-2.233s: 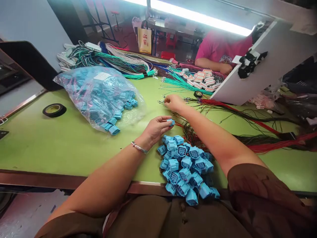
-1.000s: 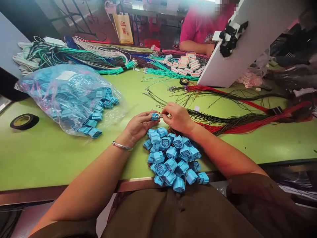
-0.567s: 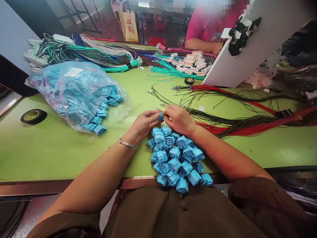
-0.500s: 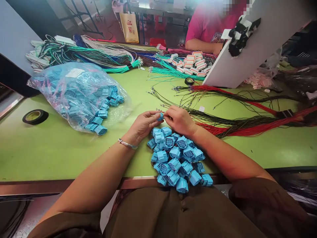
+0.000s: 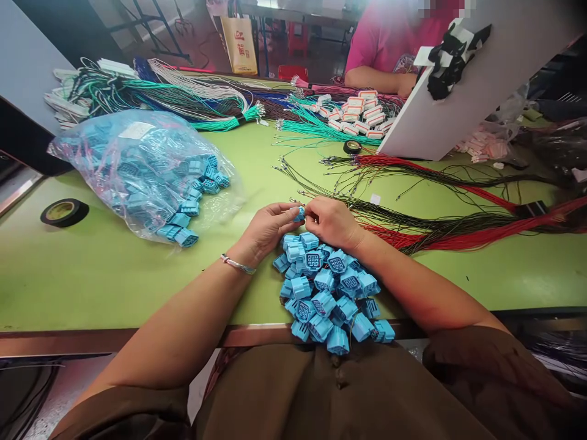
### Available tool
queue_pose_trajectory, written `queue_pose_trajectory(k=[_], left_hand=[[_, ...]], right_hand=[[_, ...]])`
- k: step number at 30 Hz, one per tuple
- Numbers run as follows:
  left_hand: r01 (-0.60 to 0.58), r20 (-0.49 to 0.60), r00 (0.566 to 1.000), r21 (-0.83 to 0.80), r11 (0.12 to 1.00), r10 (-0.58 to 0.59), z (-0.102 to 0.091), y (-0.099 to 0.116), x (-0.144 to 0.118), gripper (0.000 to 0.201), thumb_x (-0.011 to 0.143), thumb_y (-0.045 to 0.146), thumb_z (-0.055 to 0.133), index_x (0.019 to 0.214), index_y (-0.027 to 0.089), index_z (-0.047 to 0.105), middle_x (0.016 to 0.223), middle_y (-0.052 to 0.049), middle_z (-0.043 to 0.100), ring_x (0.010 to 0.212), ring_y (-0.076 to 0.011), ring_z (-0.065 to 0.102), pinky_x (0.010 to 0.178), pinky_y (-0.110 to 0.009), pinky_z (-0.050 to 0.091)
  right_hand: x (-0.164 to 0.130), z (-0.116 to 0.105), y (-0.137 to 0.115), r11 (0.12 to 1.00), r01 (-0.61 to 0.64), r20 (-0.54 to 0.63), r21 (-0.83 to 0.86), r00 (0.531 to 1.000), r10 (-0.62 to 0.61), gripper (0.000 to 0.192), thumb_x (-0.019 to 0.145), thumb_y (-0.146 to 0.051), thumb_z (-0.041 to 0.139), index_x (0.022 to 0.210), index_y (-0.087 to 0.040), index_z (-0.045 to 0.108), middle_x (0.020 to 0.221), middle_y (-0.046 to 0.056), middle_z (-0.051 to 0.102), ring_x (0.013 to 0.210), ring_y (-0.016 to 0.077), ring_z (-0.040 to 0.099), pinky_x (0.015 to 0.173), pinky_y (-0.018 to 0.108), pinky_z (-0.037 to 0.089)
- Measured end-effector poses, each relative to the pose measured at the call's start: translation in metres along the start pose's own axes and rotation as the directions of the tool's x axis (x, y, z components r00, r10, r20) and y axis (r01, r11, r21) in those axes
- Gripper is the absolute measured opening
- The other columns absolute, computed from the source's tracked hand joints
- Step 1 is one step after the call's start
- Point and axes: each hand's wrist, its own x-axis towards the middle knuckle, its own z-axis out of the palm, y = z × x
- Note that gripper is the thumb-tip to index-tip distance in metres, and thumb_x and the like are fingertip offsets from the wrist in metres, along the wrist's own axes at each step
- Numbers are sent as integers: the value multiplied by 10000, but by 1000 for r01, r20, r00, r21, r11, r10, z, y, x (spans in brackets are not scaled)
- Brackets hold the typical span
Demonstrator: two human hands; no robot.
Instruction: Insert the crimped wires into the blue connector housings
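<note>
Between thumb and fingers, my left hand (image 5: 269, 230) grips a small blue connector housing (image 5: 299, 214). My right hand (image 5: 334, 222) is pinched close against the connector's right side; whatever sits in its fingertips is too small to make out. Just below both hands lies a heap of blue connectors (image 5: 324, 300), some with their grid-like faces turned up, spilling over the table's front edge. Behind and right of my right hand runs a bundle of black and red wires (image 5: 426, 235) with metal terminals at the loose ends.
A clear bag of blue connectors (image 5: 137, 162) lies open at left, beside a black tape roll (image 5: 64, 212). White-and-orange connectors (image 5: 362, 113) and green wires (image 5: 224, 124) lie at the back. A white panel (image 5: 440, 122) stands at right; a person in pink (image 5: 380, 52) sits beyond.
Both hands stay at nearly the same spot above the heap. The right fingers have curled slightly at the connector. The whole view has shifted a little.
</note>
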Motion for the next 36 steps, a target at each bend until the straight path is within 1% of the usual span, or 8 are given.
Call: queue_pose_trajectory(k=[7, 13, 19, 23, 26, 29, 32, 36], left_hand=[[-68, -7, 998, 73, 995, 69, 3, 6, -3, 382, 564, 260, 911, 859, 102, 727, 806, -66, 738, 762, -142, 693, 802, -301, 557], [-305, 230, 942, 283, 909, 245, 13, 11, -20, 300, 745, 332, 794, 984, 161, 736, 911, -81, 760, 832, -171, 705, 843, -339, 553], [-916, 895, 386, 343, 211, 223, 45, 6, -57, 496, 810, 504, 688, 1175, 168, 709, 1354, -186, 619, 1161, -317, 620, 1030, -481, 466], [-974, 955, 195, 216, -74, 223, 44, 0, -60, 428, 896, 494, 572, 1187, 205, 696, 1349, -118, 639, 1167, -260, 603, 1052, -413, 451], [-824, 788, 423, 540, -171, 448, 16, 15, -38, 295, 923, 387, 542, 1047, 192, 725, 1147, -114, 722, 1048, -221, 638, 970, -373, 483], [-269, 287, 701, 954, -130, 653, -35, 48, -7, 244, 909, 233, 508, 885, 127, 727, 933, -160, 712, 944, -263, 645, 905, -415, 484], [162, -52, 717, 982, -94, 695, -82, 75, 18, 300, 883, 135, 448, 1003, 97, 720, 1094, -212, 678, 1118, -337, 589, 996, -479, 424], [267, -128, 808, 950, -164, 575, -108, 78, 31, 398, 860, 149, 456, 1192, 100, 669, 1203, -216, 656, 1180, -355, 559, 1011, -482, 404]], right_hand=[[-6, -8, -4, 997, 8, -99, -79, 995, -16, 158, 828, -192, 526, 844, -153, 678, 865, 74, 687, 768, 165, 559, 665, 281, 345], [2, -56, 9, 952, -71, -14, 298, 997, 78, 228, 842, -283, 539, 715, -150, 673, 625, 1, 623, 583, 107, 485, 583, 248, 343], [27, -42, 14, 981, -89, 89, 170, 993, 74, 175, 825, -241, 580, 855, -145, 723, 809, 50, 693, 726, 141, 569, 668, 255, 396], [31, -3, 7, 990, -42, 330, -136, 940, 85, 166, 843, -228, 583, 920, -167, 717, 961, 96, 690, 831, 173, 588, 692, 268, 375], [30, 7, 8, 972, -15, 402, -236, 909, 112, 195, 898, -218, 518, 857, -155, 699, 930, 106, 683, 807, 168, 589, 666, 275, 348], [25, 5, 8, 957, 34, 317, -287, 946, 62, 246, 935, -247, 465, 894, -152, 689, 994, 113, 679, 889, 194, 605, 675, 282, 349], [19, 2, 5, 961, 20, 229, -277, 972, 46, 264, 948, -270, 442, 928, -149, 676, 998, 110, 686, 913, 208, 613, 694, 289, 360], [16, 4, 2, 988, -13, 271, -151, 961, 54, 195, 908, -221, 489, 911, -146, 669, 907, 93, 704, 850, 192, 611, 719, 279, 368]])
